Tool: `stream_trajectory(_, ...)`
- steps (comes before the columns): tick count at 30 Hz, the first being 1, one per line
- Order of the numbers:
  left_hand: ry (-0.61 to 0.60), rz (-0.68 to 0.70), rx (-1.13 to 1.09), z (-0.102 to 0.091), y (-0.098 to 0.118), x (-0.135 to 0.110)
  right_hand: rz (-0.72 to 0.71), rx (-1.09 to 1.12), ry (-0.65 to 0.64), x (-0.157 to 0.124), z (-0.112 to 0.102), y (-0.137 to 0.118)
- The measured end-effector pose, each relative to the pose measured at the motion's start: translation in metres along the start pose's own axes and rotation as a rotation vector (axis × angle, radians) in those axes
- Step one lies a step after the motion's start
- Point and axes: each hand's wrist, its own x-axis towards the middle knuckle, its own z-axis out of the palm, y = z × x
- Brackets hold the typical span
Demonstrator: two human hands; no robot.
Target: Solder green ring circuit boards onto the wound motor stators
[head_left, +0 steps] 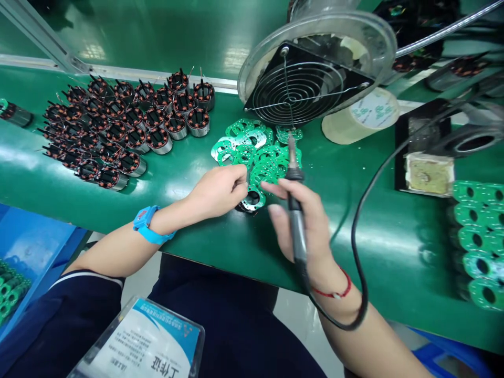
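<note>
My left hand (219, 189) is closed in a pinch on a small stator with a green ring board (252, 198) on top, resting on the green mat. My right hand (302, 223) grips a soldering iron (295, 199) that points upward, its tip over a pile of green ring-shaped circuit boards (255, 149). The right fingertips reach toward the same stator. The iron's black cable (360, 226) loops round my right wrist.
Several copper-wound stators (118, 131) stand in rows at the left. A fume fan with a wire grille (303, 86) stands behind the pile, a tape roll (364, 118) beside it. A sponge tray (428, 173) and stacked green boards (478, 241) lie at the right.
</note>
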Motion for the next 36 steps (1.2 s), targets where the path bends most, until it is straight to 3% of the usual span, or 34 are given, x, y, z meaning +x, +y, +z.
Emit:
stream_trajectory(2,-0.002,-0.012,0.000,0.000,0.000,0.000,-0.065,-0.044,-0.143,0.004,0.004,0.002)
stream_trajectory(4,-0.025,-0.034,-0.036,-0.003,-0.001,0.000,-0.096,-0.082,-0.203,0.006,0.007,0.004)
stream_trajectory(7,-0.145,-0.052,-0.127,-0.014,-0.008,-0.002,-0.077,-0.138,-0.157,0.006,0.009,0.009)
stream_trajectory(9,-0.278,-0.017,-0.132,-0.022,-0.014,-0.004,-0.047,-0.148,-0.097,0.004,0.009,0.011)
stream_trajectory(11,-0.332,0.036,-0.094,-0.026,-0.017,-0.004,-0.033,-0.147,-0.062,0.004,0.008,0.012)
stream_trajectory(16,-0.184,0.020,-0.305,-0.017,-0.016,0.001,-0.091,-0.193,-0.063,0.004,0.007,0.011)
stream_trajectory(19,-0.183,-0.026,-0.453,-0.008,-0.013,0.003,-0.172,-0.199,-0.081,0.005,0.007,0.007)
stream_trajectory(23,-0.164,-0.052,-0.476,-0.004,-0.013,0.004,-0.252,-0.240,-0.118,0.006,0.007,0.002)
stream_trajectory(29,-0.119,-0.074,-0.485,0.000,-0.014,0.004,-0.219,-0.252,-0.079,0.007,0.004,-0.003)
stream_trajectory(36,-0.108,-0.135,-0.445,0.002,-0.013,0.005,-0.057,0.001,0.079,0.000,-0.001,-0.002)
